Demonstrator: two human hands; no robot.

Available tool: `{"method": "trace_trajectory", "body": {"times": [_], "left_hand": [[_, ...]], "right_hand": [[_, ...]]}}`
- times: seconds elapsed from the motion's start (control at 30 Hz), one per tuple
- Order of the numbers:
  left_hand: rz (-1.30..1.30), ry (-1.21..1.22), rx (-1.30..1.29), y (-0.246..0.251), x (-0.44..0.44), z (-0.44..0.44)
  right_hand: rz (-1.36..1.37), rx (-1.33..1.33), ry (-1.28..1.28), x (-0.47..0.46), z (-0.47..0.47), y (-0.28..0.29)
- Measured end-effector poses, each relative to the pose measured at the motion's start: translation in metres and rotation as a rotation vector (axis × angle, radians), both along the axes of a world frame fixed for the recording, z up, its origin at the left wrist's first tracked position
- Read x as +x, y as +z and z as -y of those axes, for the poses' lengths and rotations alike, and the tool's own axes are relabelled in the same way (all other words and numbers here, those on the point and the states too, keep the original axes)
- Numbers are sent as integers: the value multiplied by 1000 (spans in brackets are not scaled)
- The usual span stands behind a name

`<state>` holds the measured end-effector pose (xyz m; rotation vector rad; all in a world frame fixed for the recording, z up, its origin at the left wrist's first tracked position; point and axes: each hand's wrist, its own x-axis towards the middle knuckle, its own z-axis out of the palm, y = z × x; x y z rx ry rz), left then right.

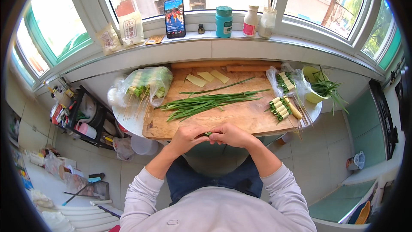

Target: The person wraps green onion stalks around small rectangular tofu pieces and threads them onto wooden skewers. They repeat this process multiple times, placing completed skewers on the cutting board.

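Both my left hand (pixel 189 138) and my right hand (pixel 231 135) pinch a small green bundle (pixel 207 133), seemingly folded chives, just over the near edge of the wooden board (pixel 244 120). Fingers hide most of it. A pile of long garlic chives (pixel 209 103) lies across the board, with a few loose stalks (pixel 219 87) behind it. Farther back are several pale tofu-skin sheets (pixel 206 76). On the right, skewered wrapped chive rolls (pixel 280 109) rest beside a yellowish, elongated piece (pixel 293 109). More skewered rolls (pixel 285 82) sit behind them on clear plastic.
At left, a plastic bag (pixel 161 77) covers skewers of green and pale food. A yellow-green container (pixel 317 95) of chives stands at right. Rolling pins (pixel 251 68) lie along the board's back. A phone (pixel 174 18), a teal jar (pixel 223 22) and bottles line the windowsill (pixel 193 40).
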<state>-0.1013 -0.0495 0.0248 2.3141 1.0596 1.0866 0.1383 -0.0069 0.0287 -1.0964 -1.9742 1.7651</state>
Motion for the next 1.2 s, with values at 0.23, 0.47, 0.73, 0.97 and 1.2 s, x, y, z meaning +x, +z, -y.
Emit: {"method": "trace_trajectory", "body": {"times": [0.23,0.47,0.73,0.97,1.2], "left_hand": [[145,-29,-243,-10,14,17],[125,-10,-194,-9,22,15],[90,-65,-124,-2,31,7],[102,410,-100,1,-5,-22],[-247,526,110,-10,-13,-68]], "right_hand": [[-77,-200,78,18,15,-11],[-236,-348,-84,33,16,-10],[-343,-364,-216,46,21,-19],[-382,-127,-498,72,23,-23],[-469,-54,-643,69,3,-25]]}}
